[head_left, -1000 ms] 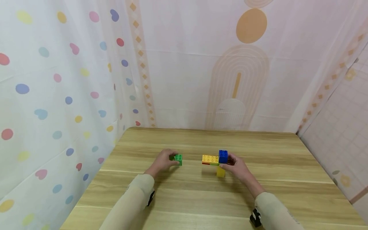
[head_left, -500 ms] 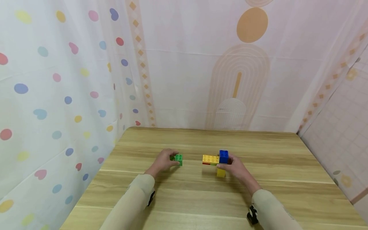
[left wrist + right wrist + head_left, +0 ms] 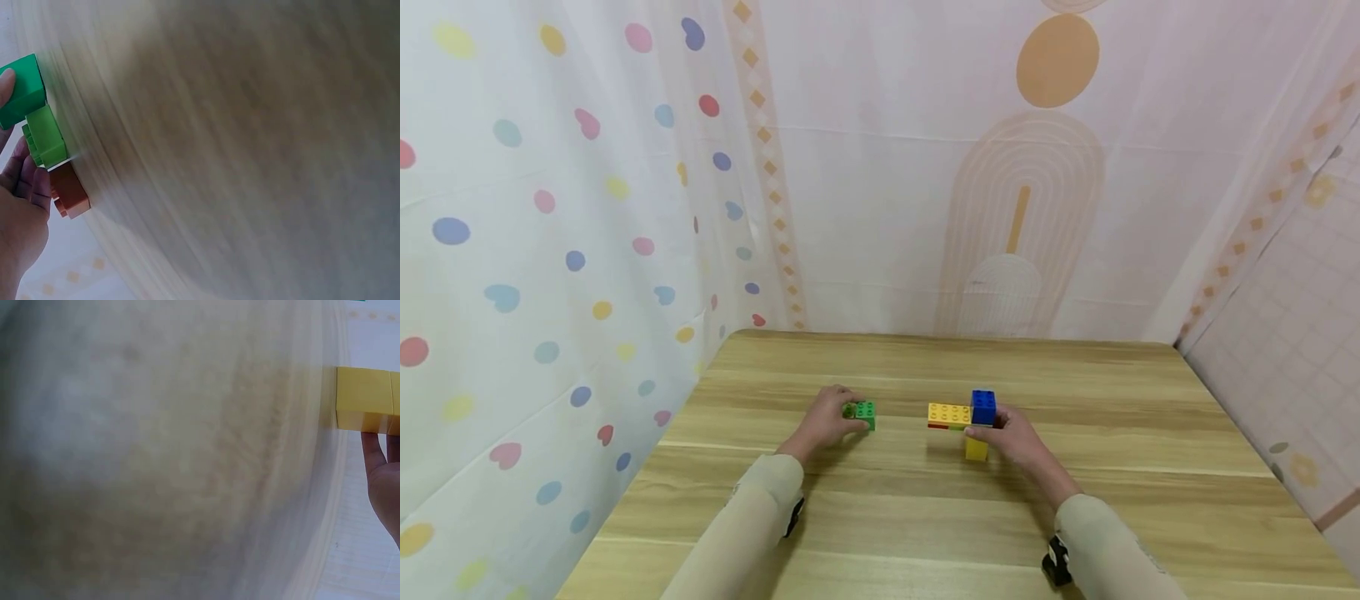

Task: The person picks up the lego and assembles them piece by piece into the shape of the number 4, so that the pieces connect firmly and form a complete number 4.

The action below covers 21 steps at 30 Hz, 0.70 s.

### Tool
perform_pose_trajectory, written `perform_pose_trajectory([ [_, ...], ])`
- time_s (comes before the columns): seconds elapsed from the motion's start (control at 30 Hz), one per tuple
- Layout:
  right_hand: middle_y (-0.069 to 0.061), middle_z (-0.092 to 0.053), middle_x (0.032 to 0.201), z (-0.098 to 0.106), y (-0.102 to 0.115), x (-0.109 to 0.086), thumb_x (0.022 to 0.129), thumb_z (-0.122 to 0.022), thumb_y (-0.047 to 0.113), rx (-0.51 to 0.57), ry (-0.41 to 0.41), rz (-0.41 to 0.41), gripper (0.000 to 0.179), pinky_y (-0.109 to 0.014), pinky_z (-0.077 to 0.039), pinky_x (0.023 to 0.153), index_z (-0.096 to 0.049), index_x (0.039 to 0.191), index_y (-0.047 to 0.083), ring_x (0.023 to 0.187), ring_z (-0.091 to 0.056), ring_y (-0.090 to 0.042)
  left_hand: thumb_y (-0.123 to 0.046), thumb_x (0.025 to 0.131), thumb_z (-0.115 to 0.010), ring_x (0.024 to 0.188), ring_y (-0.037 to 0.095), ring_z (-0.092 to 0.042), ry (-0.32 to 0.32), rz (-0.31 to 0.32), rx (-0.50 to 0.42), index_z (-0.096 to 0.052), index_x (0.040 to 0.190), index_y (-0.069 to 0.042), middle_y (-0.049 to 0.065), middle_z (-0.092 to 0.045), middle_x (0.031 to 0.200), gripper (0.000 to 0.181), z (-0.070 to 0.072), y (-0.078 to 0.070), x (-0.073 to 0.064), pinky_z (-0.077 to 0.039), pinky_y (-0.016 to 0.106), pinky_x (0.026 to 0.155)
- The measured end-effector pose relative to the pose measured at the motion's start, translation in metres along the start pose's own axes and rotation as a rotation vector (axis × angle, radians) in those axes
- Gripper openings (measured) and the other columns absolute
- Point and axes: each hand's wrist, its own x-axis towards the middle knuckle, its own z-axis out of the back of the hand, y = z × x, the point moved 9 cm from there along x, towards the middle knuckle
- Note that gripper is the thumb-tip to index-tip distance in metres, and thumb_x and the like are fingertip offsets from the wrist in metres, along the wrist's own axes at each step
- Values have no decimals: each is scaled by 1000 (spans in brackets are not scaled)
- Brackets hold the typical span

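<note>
In the head view my left hand (image 3: 826,419) pinches a dark green brick (image 3: 866,414), thumb on its near side and fingers behind. The left wrist view reveals a light green brick (image 3: 47,136) and a reddish-brown brick (image 3: 70,190) lined up beyond the dark green one, close to the fingers. My right hand (image 3: 1021,435) grips a stack of bricks from its right side. A blue brick (image 3: 983,406) tops that stack, a long yellow brick (image 3: 949,414) juts out leftward, with red and green beneath it. Lowest is a yellow brick (image 3: 976,448); the right fingertips are partly hidden.
The wooden table (image 3: 880,517) spreads beneath both hands, and a gap of bare wood separates the two groups of bricks. Behind the far edge hangs a patterned curtain (image 3: 880,208). A dotted curtain (image 3: 550,275) closes off the left side.
The right thumb has slid slightly left across the stack, and the right forearm has shifted a little left. The left hand and the bricks stay nearly where they were.
</note>
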Motion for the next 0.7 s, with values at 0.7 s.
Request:
perform_pose_trajectory([
  [0.7,-15,-68,116,-1,4,-2,91,-74,20,8,2,13,43,-33,-47,83,-62,124,-5,99,-61,-20,-28,88,-78,92,20,-60,-6,16,-374,-68,118,-12,3,-66,100,35,32,-46,12,-51,35,76],
])
